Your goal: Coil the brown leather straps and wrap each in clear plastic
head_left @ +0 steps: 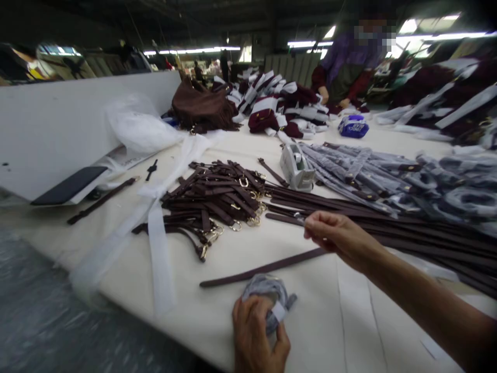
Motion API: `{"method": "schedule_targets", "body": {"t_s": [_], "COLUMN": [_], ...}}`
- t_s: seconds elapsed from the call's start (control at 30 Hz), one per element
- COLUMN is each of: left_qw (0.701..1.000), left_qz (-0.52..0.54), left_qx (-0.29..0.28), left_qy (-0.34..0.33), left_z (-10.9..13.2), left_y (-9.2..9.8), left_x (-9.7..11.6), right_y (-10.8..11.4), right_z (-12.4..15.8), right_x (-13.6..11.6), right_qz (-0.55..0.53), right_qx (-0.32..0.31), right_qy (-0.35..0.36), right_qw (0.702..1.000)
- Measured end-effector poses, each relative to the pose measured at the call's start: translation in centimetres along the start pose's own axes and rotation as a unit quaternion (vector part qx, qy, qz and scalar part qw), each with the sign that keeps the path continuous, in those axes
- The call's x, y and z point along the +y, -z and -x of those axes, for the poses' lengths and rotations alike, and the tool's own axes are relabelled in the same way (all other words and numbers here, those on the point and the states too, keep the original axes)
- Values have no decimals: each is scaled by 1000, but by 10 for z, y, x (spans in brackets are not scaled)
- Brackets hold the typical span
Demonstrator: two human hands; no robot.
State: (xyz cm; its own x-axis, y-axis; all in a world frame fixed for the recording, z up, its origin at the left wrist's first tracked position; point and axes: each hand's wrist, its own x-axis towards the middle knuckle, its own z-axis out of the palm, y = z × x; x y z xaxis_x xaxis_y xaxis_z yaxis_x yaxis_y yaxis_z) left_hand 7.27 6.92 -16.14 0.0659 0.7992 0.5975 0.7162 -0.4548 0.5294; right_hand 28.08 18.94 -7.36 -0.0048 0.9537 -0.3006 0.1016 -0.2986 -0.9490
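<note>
My left hand (258, 334) is at the table's near edge, fingers closed round a coiled strap wrapped in grey film (267, 292). My right hand (334, 235) reaches in from the right with its fingers curled and pinched over the end of a dark brown strap (264, 268) that lies flat on the white table (217, 311); whether it grips that strap is unclear. Just beyond my right hand lies a long row of brown straps (407, 223).
A heap of short brown straps with gold rings (217, 199) lies mid-table, a tape dispenser (297, 168) behind it. Film-wrapped straps (388, 173) spread at right. White paper strips (159, 248) lie at left. A brown bag (200, 106) and a person (347, 65) are at the back.
</note>
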Motion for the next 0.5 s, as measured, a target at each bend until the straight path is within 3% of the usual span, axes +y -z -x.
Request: {"method": "schedule_targets", "body": {"t_s": [0.07, 0.13, 0.3, 0.5], "left_qw": [1000, 1000, 999, 997], "left_qz": [-6, -4, 8, 1], "left_qx": [9, 11, -5, -13], "left_qy": [-17, -26, -36, -71], "left_z": [1, -1, -2, -3], "left_y": [-2, -2, 4, 6], "left_x": [1, 3, 8, 6], "right_y": [-23, -42, -60, -64], "right_z": [44, 74, 96, 97], "right_x": [18, 37, 69, 74], "right_qz": [-57, -85, -82, -77], "right_qx": [-105, -148, -145, -119], "right_qy": [-73, -136, -170, -186], "right_qw": [990, 976, 971, 972]}}
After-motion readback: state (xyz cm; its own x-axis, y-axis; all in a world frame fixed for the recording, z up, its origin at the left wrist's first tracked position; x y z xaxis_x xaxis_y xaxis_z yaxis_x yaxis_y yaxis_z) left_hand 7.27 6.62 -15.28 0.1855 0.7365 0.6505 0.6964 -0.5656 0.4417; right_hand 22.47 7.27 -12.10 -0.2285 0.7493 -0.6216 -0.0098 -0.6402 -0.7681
